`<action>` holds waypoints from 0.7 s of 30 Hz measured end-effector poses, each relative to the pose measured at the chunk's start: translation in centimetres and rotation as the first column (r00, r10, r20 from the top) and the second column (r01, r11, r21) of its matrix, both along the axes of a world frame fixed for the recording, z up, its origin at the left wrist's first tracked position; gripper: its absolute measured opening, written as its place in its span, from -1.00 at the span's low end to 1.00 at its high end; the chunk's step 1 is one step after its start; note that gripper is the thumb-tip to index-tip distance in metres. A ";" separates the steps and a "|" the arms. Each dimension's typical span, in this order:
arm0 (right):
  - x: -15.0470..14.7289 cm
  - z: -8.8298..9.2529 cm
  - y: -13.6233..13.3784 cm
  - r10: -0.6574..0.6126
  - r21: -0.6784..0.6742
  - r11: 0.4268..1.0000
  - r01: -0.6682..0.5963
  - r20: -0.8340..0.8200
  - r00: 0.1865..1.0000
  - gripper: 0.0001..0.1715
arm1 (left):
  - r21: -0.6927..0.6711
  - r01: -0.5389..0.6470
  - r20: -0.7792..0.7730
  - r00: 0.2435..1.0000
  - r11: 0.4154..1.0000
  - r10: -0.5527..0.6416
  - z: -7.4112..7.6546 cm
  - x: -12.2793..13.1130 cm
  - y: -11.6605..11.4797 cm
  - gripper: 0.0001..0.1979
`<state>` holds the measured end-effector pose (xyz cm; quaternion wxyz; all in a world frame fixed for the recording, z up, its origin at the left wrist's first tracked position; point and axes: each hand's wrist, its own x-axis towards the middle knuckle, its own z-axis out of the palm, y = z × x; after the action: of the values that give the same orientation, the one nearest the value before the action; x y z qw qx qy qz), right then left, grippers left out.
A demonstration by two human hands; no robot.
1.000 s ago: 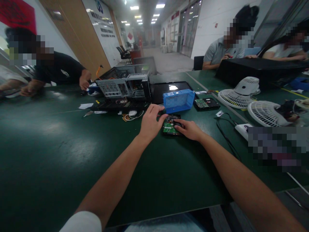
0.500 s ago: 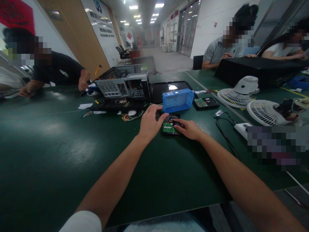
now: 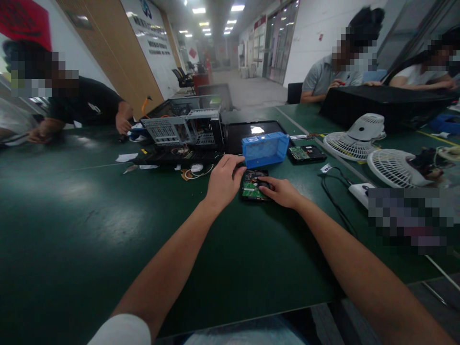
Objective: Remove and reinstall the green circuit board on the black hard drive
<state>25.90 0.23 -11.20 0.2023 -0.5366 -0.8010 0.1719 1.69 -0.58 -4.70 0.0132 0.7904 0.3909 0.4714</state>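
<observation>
A hard drive (image 3: 251, 191) with a green circuit board facing up lies flat on the green table. My right hand (image 3: 282, 191) rests at its right side, thumb and index finger bent onto the drive's upper face. Whether a small part sits between those fingertips I cannot make out. My left hand (image 3: 224, 179) hovers just left of the drive, its thumb apart from the fingers and nothing visible in it. Its fingertips are close to the left edge of a blue plastic bin (image 3: 266, 152), tipped on its side behind the drive.
An opened computer case (image 3: 183, 129) stands behind to the left, with cables and paper scraps around it. Another hard drive (image 3: 307, 154) lies right of the bin. Farther right are white fan parts (image 3: 347, 144) and a power strip (image 3: 359, 192). Co-workers sit across the table.
My left hand has shifted very slightly left, its thumb drawing back from above the drive. My right hand and the drive stay in place.
</observation>
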 end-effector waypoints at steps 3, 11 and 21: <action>0.0 0.0 0.1 0.002 0.003 1.000 -0.002 -0.001 1.000 -0.38 | 0.008 -0.001 0.043 0.999 1.000 0.001 -0.1 0.0 0.0 -0.83; 0.3 0.2 0.1 0.027 -0.032 0.999 -0.028 -0.038 0.999 -0.30 | 0.009 -0.014 0.057 0.998 1.000 0.013 -0.2 0.0 0.0 -0.85; 0.6 0.4 0.1 -0.031 -0.173 0.985 0.009 -0.126 0.992 0.07 | -0.011 0.000 0.040 0.999 1.000 0.000 -0.2 -0.1 0.1 -0.81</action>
<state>26.54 0.30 -10.77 0.2080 -0.5478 -0.7632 0.2723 1.63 -0.51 -4.90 0.0254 0.7807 0.3931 0.4851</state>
